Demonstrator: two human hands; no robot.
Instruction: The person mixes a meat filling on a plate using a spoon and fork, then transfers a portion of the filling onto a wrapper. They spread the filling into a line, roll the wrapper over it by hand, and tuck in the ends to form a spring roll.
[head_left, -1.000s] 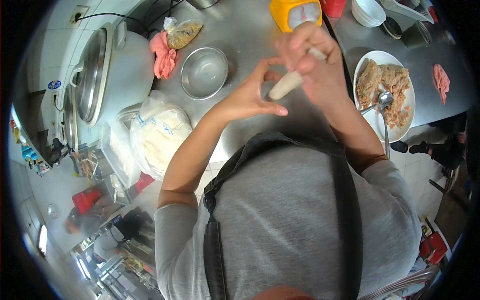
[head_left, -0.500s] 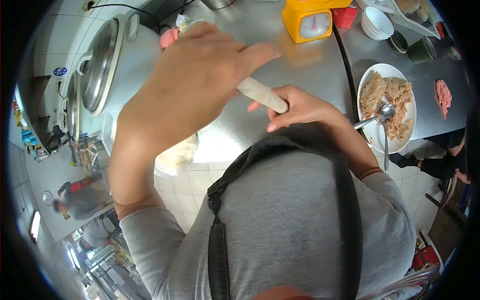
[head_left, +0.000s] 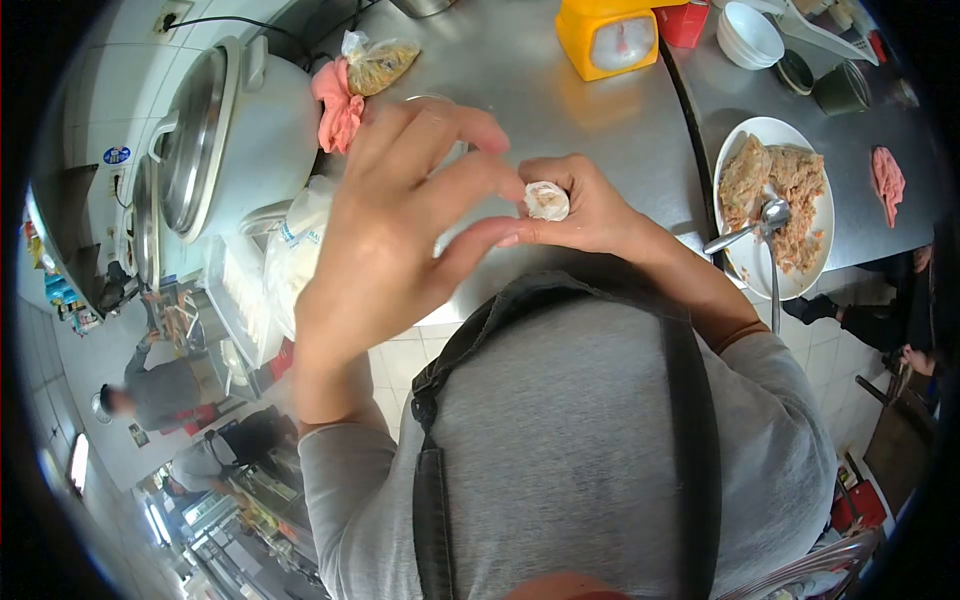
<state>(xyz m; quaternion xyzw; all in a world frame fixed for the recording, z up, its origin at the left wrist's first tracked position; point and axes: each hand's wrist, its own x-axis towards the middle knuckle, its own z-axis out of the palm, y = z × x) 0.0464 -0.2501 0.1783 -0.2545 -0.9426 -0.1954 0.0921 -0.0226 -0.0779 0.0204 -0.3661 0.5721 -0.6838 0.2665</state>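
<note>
My right hand (head_left: 590,205) is curled around a small round piece of white dough (head_left: 547,201), its end facing up with a brownish patch in the middle. The piece sits between the thumb and the bent fingers, over the steel counter. My left hand (head_left: 400,200) holds nothing; its curved fingers are spread, with the index fingertip and thumb tip right at the left side of the dough. To the right, a white oval plate (head_left: 742,268) carries a pinkish-brown minced mixture (head_left: 797,195) and two metal spoons (head_left: 773,222).
A yellow dial scale (head_left: 612,40) stands at the back of the steel counter (head_left: 640,130). White bowls (head_left: 750,38) and a pink cloth (head_left: 886,186) lie right. At left are a large lidded pot (head_left: 250,130), another pink cloth (head_left: 338,105) and plastic bags (head_left: 300,250). People (head_left: 165,400) stand beyond.
The dough appeared as a long pale roll between both hands; now its round end shows in my right hand. My left hand has drawn down and left, uncovering the cloth and bag.
</note>
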